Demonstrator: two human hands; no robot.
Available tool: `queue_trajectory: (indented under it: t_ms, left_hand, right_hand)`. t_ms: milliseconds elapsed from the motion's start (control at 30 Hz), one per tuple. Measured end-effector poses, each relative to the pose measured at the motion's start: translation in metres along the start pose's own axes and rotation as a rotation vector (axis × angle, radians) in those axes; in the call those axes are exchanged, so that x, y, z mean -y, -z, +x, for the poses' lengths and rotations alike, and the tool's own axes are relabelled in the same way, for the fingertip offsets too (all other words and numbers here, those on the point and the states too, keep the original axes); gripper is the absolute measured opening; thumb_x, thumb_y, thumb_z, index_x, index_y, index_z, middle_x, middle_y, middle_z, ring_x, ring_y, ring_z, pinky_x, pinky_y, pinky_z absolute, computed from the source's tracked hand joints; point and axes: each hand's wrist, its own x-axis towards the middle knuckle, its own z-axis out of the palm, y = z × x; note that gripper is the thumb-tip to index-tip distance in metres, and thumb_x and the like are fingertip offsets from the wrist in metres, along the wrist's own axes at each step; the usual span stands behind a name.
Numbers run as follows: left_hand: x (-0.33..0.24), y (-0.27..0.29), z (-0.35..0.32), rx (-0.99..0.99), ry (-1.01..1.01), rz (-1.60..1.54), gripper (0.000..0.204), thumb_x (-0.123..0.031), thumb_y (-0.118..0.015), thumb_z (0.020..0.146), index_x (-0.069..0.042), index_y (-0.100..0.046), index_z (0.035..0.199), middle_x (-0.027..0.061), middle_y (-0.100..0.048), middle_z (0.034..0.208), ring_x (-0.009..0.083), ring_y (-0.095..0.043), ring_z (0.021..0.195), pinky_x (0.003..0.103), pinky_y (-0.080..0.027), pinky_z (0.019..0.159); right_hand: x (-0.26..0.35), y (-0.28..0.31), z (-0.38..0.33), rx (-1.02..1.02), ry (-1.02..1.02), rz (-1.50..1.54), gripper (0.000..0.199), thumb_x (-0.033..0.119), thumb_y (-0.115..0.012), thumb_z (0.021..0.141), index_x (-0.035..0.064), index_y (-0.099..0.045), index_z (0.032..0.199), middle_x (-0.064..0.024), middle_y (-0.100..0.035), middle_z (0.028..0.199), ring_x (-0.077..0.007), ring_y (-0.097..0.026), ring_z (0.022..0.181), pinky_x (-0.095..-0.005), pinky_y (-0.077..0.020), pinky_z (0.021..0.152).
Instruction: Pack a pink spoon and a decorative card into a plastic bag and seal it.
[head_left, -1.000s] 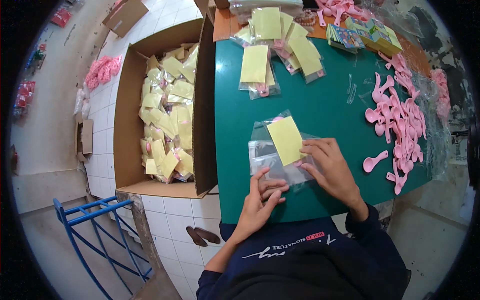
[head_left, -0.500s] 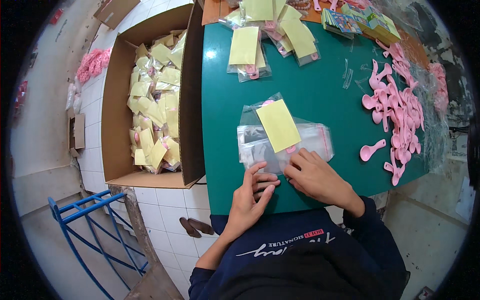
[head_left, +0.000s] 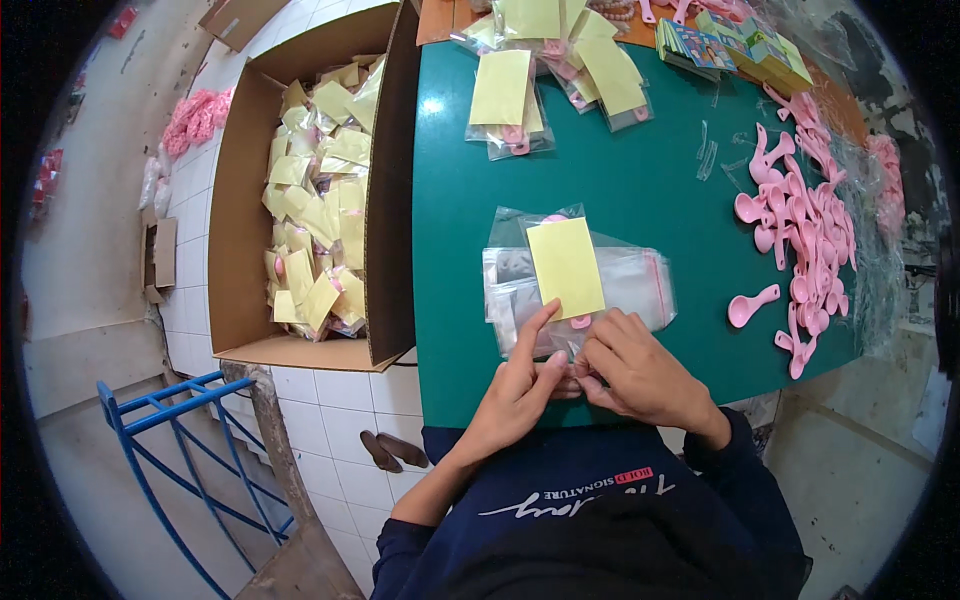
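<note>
A clear plastic bag (head_left: 510, 224) with a yellow card (head_left: 566, 268) in it lies before me, slightly tilted. Pink plastic shows past the card's top and bottom ends. Beneath it is a stack of flat clear bags (head_left: 635, 285). My left hand (head_left: 512, 395) rests its index finger on the card's lower left corner, while its thumb and other fingers close on the bag's near end. My right hand (head_left: 640, 372) pinches that same end, its fingertips meeting those of the left. The exact fold of plastic between them is hard to make out.
Pink spoons (head_left: 800, 230) lie heaped on the green table (head_left: 460, 300) at right. Filled bags with yellow cards (head_left: 500, 88) and small booklets (head_left: 690, 50) sit at the far side. A cardboard box (head_left: 390, 200) of filled bags stands left, behind a blue metal rail (head_left: 165, 412).
The card and its bag have turned more upright. My left index finger has come onto the card, and both hands have drawn together at the bag's near end.
</note>
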Motion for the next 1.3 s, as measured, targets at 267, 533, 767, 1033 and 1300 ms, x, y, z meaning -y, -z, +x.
queue_trajectory:
  t_ms: [267,533,767,1033,1300]
  left_hand:
    - [0.0,0.003,-0.002,0.034,-0.061,0.36,0.056,-0.012,-0.043,0.092,-0.011,-0.014,0.14,0.0112,-0.062,0.069,0.011,-0.059,0.066,0.027,-0.046,0.064]
    - [0.001,0.0,-0.008,0.014,-0.205,0.481,0.055,-0.015,-0.036,0.093,-0.01,-0.009,0.14,0.0221,-0.062,0.078,0.035,-0.061,0.068,0.037,-0.045,0.066]
    - [0.005,0.002,-0.01,-0.011,-0.196,0.458,0.053,-0.022,-0.032,0.094,-0.01,-0.008,0.14,0.024,-0.061,0.082,0.0395,-0.059,0.07,0.039,-0.044,0.07]
    - [0.001,0.001,-0.012,-0.008,-0.218,0.464,0.054,-0.021,-0.033,0.092,-0.01,-0.01,0.14,0.0227,-0.06,0.075,0.0387,-0.057,0.064,0.038,-0.043,0.065]
    - [0.003,0.001,0.015,-0.045,-0.141,0.312,0.055,-0.004,-0.046,0.087,-0.011,-0.023,0.137,0.0029,-0.048,0.055,0.0058,-0.039,0.05,0.025,-0.033,0.047]
  right_hand:
    - [0.005,0.005,-0.006,0.03,-0.092,-0.005,0.024,0.014,-0.066,0.069,0.0029,-0.05,0.084,-0.0145,-0.047,0.097,-0.0304,-0.046,0.092,-0.039,-0.0378,0.074]
    - [0.009,0.005,-0.002,0.124,-0.135,-0.019,0.03,0.016,-0.066,0.07,0.0041,-0.052,0.094,-0.0144,-0.046,0.1,-0.0306,-0.046,0.096,-0.0397,-0.0371,0.077]
    - [0.005,0.003,-0.004,0.019,-0.07,0.027,0.022,0.015,-0.063,0.073,0.0044,-0.051,0.089,-0.0122,-0.046,0.095,-0.0291,-0.046,0.093,-0.0388,-0.037,0.074]
    - [0.005,0.0,0.0,0.053,-0.054,-0.034,0.02,0.013,-0.063,0.071,0.0033,-0.051,0.085,-0.0111,-0.046,0.089,-0.0281,-0.047,0.091,-0.0382,-0.0367,0.073]
    - [0.001,-0.008,-0.002,0.002,0.097,-0.154,0.022,0.016,-0.064,0.07,0.0038,-0.051,0.084,-0.0096,-0.048,0.087,-0.0265,-0.047,0.093,-0.0379,-0.0368,0.075]
